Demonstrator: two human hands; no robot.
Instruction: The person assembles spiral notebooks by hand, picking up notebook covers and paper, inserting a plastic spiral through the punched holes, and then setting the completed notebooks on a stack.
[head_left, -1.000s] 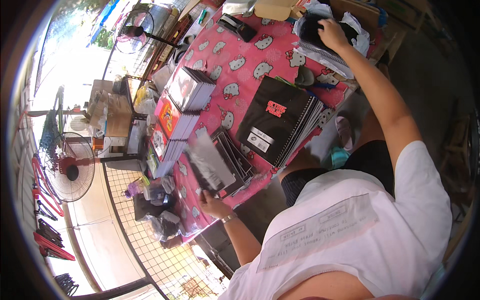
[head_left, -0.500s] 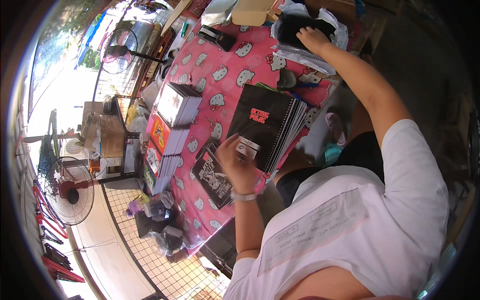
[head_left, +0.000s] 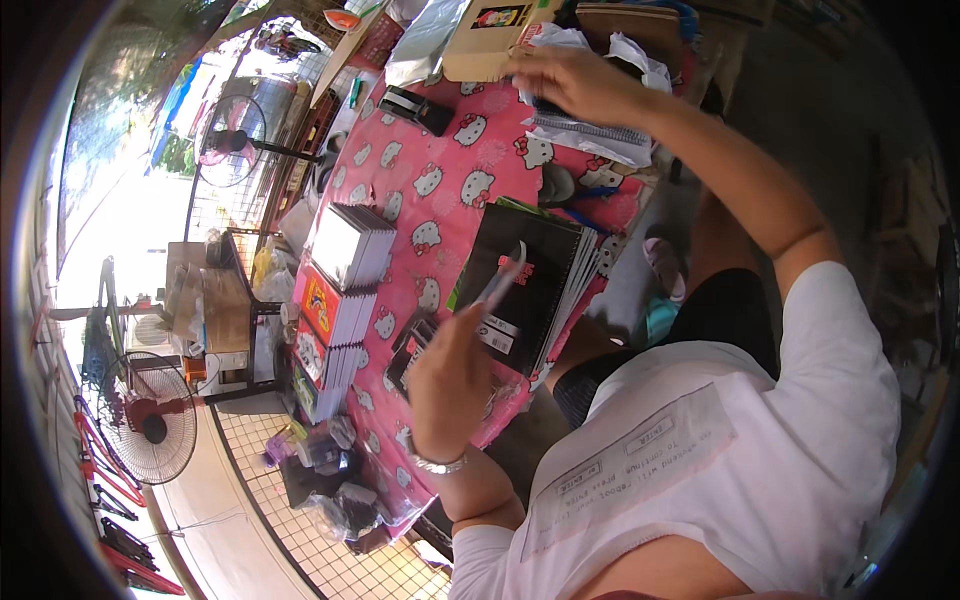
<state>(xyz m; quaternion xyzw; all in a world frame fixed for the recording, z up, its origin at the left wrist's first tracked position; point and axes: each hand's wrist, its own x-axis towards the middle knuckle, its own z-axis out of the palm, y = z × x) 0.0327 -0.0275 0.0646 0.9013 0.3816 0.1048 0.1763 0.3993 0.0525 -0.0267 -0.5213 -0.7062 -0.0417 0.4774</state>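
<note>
A slim pale object (head_left: 508, 280) with a curved tip rises from the left hand (head_left: 450, 375), whose fingers are closed around its lower end. It shows in front of the large black spiral notebooks (head_left: 548, 262), stacked near the person's edge of the worktop (head_left: 450, 155). Half a second ago the left hand had its fingers over the same area with no such object to be seen. The back of that hand now covers much of a smaller stack of dark books (head_left: 405, 358), whose top cover was plainer then.

The right hand (head_left: 575, 82) has shifted as well: it lay on a pack of spiral notebooks (head_left: 592, 138) in torn white paper, and now reaches across the pack's far left side toward a tan cardboard box (head_left: 478, 55), hiding part of both. Motion blur makes it hard to say what the pale object is, or whether the right hand holds anything.

Around them, the worktop has a pink cover printed with white cat faces. A black tape dispenser (head_left: 418, 112) sits toward the far side. Along the left edge stands a row of notebook stacks (head_left: 322, 305) with bright covers and white page edges. Beyond their near end are plastic bags (head_left: 350, 510), and farther left a standing fan (head_left: 152, 428) before a metal grid (head_left: 265, 455).
</note>
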